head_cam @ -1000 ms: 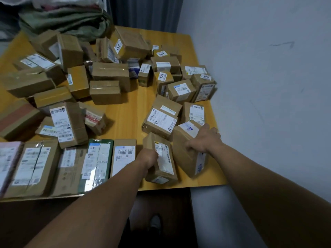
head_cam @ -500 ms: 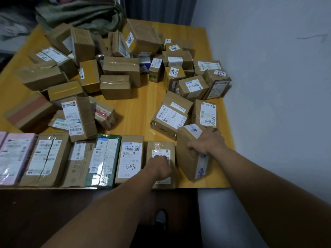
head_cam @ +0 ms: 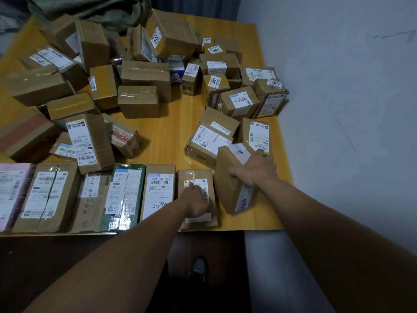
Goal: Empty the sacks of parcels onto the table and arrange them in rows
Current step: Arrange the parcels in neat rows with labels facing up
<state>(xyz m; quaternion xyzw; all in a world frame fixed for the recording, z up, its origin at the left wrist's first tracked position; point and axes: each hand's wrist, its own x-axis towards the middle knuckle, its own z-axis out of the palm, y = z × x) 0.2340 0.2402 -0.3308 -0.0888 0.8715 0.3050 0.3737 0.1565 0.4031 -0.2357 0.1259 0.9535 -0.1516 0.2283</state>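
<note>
Parcel (head_cam: 195, 176) now lies flat at the end of the front row (head_cam: 90, 195) under the left hand (head_cam: 195, 199), grip unclear; the right hand (head_cam: 255, 170) still clutches the tilted box (head_cam: 225, 195).

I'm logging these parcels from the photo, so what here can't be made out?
- Head view: the left hand covers most of the label on the small box.
- The left forearm hides the last handwritten digit on the next box.
- The right hand covers part of the label on the tilted box.
- The left edge cuts off the pink parcel.
- Fine print on far labels is too small.
</note>
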